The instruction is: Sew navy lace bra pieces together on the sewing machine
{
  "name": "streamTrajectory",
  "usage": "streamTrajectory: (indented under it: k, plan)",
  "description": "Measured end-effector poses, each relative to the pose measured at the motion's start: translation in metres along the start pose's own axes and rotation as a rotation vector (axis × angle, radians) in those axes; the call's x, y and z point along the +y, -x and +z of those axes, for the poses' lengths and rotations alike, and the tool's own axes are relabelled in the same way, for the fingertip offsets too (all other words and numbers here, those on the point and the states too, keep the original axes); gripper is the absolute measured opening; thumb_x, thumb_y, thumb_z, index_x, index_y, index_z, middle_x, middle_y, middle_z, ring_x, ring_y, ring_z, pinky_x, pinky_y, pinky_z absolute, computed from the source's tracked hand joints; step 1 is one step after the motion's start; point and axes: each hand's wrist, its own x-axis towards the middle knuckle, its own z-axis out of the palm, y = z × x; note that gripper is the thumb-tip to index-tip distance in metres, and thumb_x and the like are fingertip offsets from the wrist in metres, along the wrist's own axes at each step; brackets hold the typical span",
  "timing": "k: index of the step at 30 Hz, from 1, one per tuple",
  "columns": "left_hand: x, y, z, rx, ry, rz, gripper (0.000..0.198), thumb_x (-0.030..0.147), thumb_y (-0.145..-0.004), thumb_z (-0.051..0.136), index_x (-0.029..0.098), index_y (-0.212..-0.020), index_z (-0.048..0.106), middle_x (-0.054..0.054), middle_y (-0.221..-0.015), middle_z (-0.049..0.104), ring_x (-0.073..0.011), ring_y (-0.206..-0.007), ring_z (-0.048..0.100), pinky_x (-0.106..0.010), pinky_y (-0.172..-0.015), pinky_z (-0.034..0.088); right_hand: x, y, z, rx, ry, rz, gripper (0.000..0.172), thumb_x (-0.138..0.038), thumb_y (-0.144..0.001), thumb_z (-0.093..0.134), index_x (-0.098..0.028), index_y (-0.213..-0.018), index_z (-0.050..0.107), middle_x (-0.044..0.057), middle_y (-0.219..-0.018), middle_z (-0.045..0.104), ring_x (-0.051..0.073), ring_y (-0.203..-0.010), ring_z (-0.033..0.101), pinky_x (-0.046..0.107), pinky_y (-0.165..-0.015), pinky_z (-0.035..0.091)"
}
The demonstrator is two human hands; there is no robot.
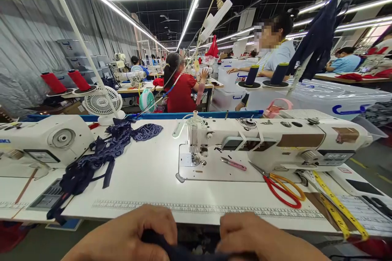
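Note:
At the bottom of the head view, just in front of the table's near edge, my left hand (pixel 134 234) is closed on a piece of dark navy fabric (pixel 177 251). My right hand (pixel 254 234) grips the same fabric on the other side, its fingers curled inward. The cloth stretches low between both hands, and most of it is cut off by the frame. Beyond them a white sewing machine (pixel 284 140) stands on the table (pixel 137 189). Pink thread snips (pixel 234 164) lie on its bed, and scissors with red and orange handles (pixel 280 189) rest to the right.
Navy patterned fabric pieces (pixel 101 155) lie left, beside a second sewing machine (pixel 55 140). A yellow tape measure (pixel 333 200) hangs at the right edge. Behind are a white fan (pixel 102 104), plastic bins (pixel 337 94), a person in red (pixel 180 94) and another in light blue (pixel 277 55).

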Motion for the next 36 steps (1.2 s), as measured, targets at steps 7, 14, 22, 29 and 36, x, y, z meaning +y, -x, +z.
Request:
streamTrajectory:
  k: [7, 14, 22, 29, 36]
  plan:
    - [-0.055, -0.03, -0.015, 0.296, -0.318, -0.089, 0.021, 0.038, -0.092, 0.055, 0.02, -0.09, 0.065, -0.001, -0.09, 0.064, -0.0163, -0.083, 0.059, -0.026, -0.078, 0.043, 0.056, -0.012, -0.008, 0.286, 0.253, 0.255, 0.035, -0.035, -0.095, 0.041, -0.025, -0.126, 0.055, 0.009, -0.11, 0.062, 0.021, -0.095, 0.06, 0.034, -0.085, 0.045]
    - [-0.104, -0.046, -0.032, 0.489, -0.508, -0.014, 0.017, 0.036, -0.093, 0.054, 0.022, -0.095, 0.064, -0.001, -0.089, 0.064, -0.0167, -0.082, 0.058, -0.028, -0.077, 0.044, 0.089, -0.038, -0.014, 0.297, 0.067, 0.345, 0.028, -0.05, -0.085, 0.056, -0.022, -0.08, 0.058, 0.0, -0.08, 0.064, 0.018, -0.076, 0.055, 0.029, -0.07, 0.041]
    - [-0.131, -0.049, -0.039, 0.566, -0.544, -0.039, 0.011, 0.031, -0.094, 0.055, 0.024, -0.095, 0.062, 0.0, -0.091, 0.057, -0.0152, -0.082, 0.056, -0.027, -0.076, 0.042, 0.101, -0.054, -0.013, 0.261, -0.164, 0.364, 0.034, -0.055, -0.084, 0.058, -0.022, -0.085, 0.063, 0.002, -0.088, 0.065, 0.018, -0.082, 0.056, 0.028, -0.074, 0.043]
    - [-0.137, -0.052, -0.042, 0.577, -0.461, -0.035, 0.01, 0.031, -0.092, 0.058, 0.024, -0.095, 0.064, 0.0, -0.089, 0.057, -0.0154, -0.082, 0.057, -0.028, -0.077, 0.042, 0.114, -0.054, -0.015, 0.225, -0.239, 0.368, 0.034, -0.056, -0.086, 0.058, -0.022, -0.092, 0.064, 0.003, -0.095, 0.065, 0.02, -0.089, 0.058, 0.028, -0.078, 0.044]
    - [-0.135, -0.059, -0.04, 0.609, -0.293, -0.015, 0.01, 0.031, -0.087, 0.065, 0.022, -0.091, 0.067, -0.001, -0.089, 0.063, -0.0166, -0.085, 0.059, -0.029, -0.082, 0.044, 0.117, -0.051, -0.015, 0.238, -0.209, 0.408, 0.038, -0.059, -0.082, 0.059, -0.022, -0.091, 0.066, 0.005, -0.097, 0.068, 0.023, -0.091, 0.06, 0.03, -0.079, 0.047]
